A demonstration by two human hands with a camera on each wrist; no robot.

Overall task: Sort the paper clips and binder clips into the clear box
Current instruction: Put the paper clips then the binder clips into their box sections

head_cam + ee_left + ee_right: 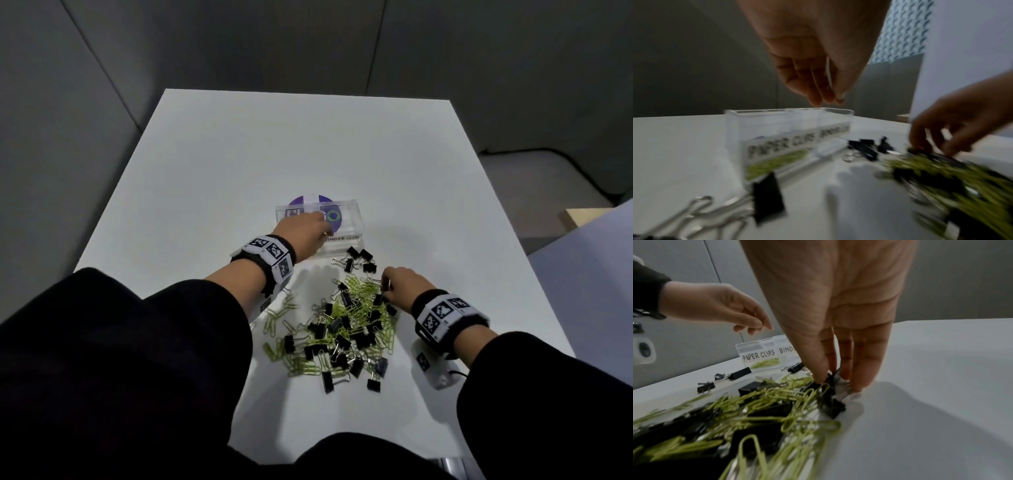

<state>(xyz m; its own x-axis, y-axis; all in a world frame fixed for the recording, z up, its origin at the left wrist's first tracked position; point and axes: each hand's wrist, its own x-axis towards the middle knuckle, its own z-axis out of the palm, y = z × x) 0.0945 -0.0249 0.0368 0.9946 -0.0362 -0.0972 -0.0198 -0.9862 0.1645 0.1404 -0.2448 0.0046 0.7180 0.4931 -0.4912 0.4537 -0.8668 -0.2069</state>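
The clear box [346, 219] [777, 123] [760, 350] stands mid-table, with compartments labelled PAPER CLIPS and BINDER CLIPS. Green paper clips [777, 160] [766, 363] lie in the paper-clip side. My left hand [320, 226] [830, 99] [756, 326] hovers just above the box rim, its fingertips bunched and pointing down with nothing visible between them. A mixed pile [346, 325] of green paper clips and black binder clips lies in front. At its right edge my right hand [387, 286] [830, 379] [931, 146] pinches a black binder clip [380, 298] [830, 386] that still touches the pile.
A few loose binder clips [359, 257] lie between box and pile, and another binder clip [768, 194] lies near my left wrist. A purple round sticker [308, 200] shows under the box. The white table [239, 154] ends close on the left and right.
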